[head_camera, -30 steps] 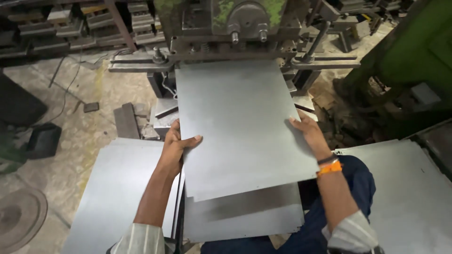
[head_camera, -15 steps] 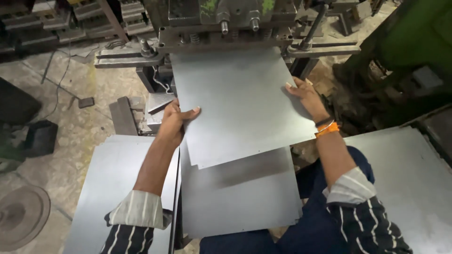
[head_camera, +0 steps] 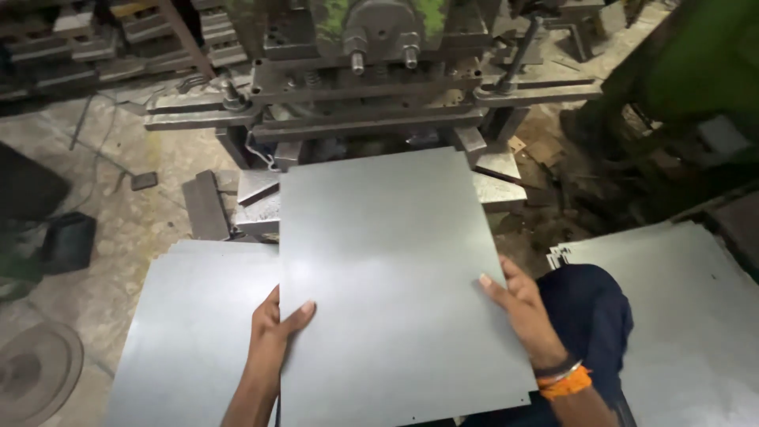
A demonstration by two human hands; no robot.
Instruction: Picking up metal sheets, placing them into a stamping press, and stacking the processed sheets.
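A large flat grey metal sheet (head_camera: 395, 277) lies in front of me, its far edge just short of the press machine (head_camera: 371, 71). My left hand (head_camera: 277, 328) grips the sheet's left edge, thumb on top. My right hand (head_camera: 522, 312) holds its right edge, an orange band on the wrist. The sheet sits over my lap, above my dark blue trousers (head_camera: 589, 316).
A stack of similar grey sheets (head_camera: 190, 332) lies at my left, another pile (head_camera: 696, 316) at my right. Steel blocks (head_camera: 253, 202) sit by the press base. A dark box (head_camera: 67, 241) and a round disc (head_camera: 32, 372) rest on the dusty floor at left.
The sheet has been drawn back from the press toward me. Both hands slid lower along its side edges, and the second sheet beneath it is no longer seen.
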